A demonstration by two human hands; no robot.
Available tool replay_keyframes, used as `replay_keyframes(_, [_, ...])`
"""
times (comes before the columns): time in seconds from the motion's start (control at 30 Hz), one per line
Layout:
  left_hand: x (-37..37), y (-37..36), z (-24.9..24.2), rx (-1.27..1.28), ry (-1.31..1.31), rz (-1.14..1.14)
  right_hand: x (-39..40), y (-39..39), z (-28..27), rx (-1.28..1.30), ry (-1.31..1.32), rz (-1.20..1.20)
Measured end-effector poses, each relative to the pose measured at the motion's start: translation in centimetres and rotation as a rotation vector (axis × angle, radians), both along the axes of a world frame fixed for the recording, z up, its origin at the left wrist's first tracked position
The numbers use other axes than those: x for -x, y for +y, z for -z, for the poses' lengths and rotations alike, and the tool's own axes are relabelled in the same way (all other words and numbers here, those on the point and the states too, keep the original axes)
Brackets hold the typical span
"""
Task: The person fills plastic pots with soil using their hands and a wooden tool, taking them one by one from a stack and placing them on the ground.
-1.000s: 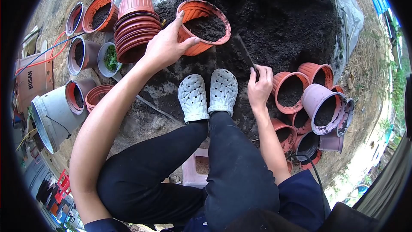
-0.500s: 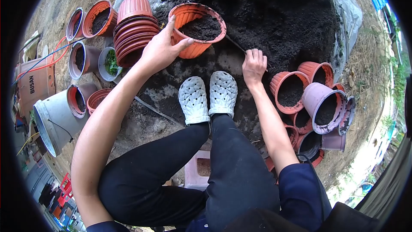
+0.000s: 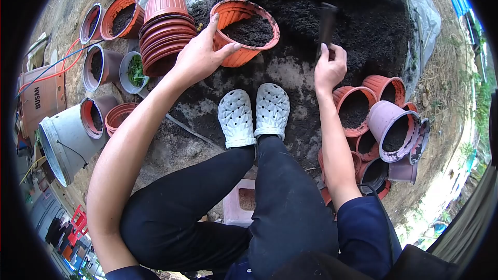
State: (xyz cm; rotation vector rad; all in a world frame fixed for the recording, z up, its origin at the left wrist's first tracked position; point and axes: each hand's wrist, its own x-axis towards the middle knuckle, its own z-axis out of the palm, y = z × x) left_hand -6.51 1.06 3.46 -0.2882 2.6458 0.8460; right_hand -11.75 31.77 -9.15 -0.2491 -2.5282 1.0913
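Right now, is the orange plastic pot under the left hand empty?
No, the orange plastic pot gripped at its rim by the left hand already holds dark soil, filled nearly to the top.

Your left hand (image 3: 199,54) grips a ribbed, matt orange plastic pot (image 3: 244,31) filled with dark, crumbly soil. Your right hand (image 3: 329,67) is closed on a dark, flat tool (image 3: 326,23), its material unclear. Behind the pot, the soil heap (image 3: 332,5) looks coarse and moist on a dull grey plastic sheet (image 3: 423,18). Left of the pot, stacked pots (image 3: 163,26) share the same matt plastic. Below the pot, your perforated clogs (image 3: 254,114) look like smooth pale rubbery foam.
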Motion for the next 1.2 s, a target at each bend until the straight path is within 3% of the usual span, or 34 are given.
replay_keyframes(0.1, [0.0, 0.2, -0.1, -0.026, -0.003, 0.010, -1.4, 2.0, 2.0, 0.327, -0.130, 0.228])
replay_keyframes(0.17, [0.1, 0.3, 0.0, 0.024, -0.004, 0.015, -2.2, 2.6, 3.1, 0.275, -0.235, 0.370])
replay_keyframes(0.27, [0.2, 0.5, -0.2, 0.017, -0.017, 0.011, -2.1, 2.8, 7.8, 0.538, -0.352, 0.437])
replay_keyframes(0.3, [0.2, 0.6, -0.2, 0.018, -0.016, 0.011, -1.7, 2.0, 7.9, 0.404, -0.419, 0.429])
replay_keyframes(0.37, [0.0, 0.7, -0.1, 0.035, 0.016, 0.030, -0.1, -1.3, 5.8, 0.746, -0.363, 0.439])
replay_keyframes(0.5, [-0.1, 0.6, 0.4, 0.062, 0.078, 0.036, 4.9, -3.2, 8.4, 0.953, -0.352, 0.314])
replay_keyframes(0.67, [0.0, 0.7, 0.1, 0.059, 0.056, 0.032, 8.4, -5.5, 4.8, 1.167, -0.336, 0.229])
replay_keyframes(0.83, [-0.2, 0.4, 0.5, 0.069, 0.091, 0.043, 9.0, -5.6, 3.5, 1.231, -0.320, 0.253])
replay_keyframes(1.1, [0.0, 0.8, -0.4, 0.014, 0.005, 0.044, 9.7, -5.1, -2.1, 1.068, -0.073, 0.212])
replay_keyframes(1.2, [0.0, 0.8, -0.3, 0.023, 0.007, 0.045, 8.8, -5.9, -5.0, 0.893, 0.093, 0.014])
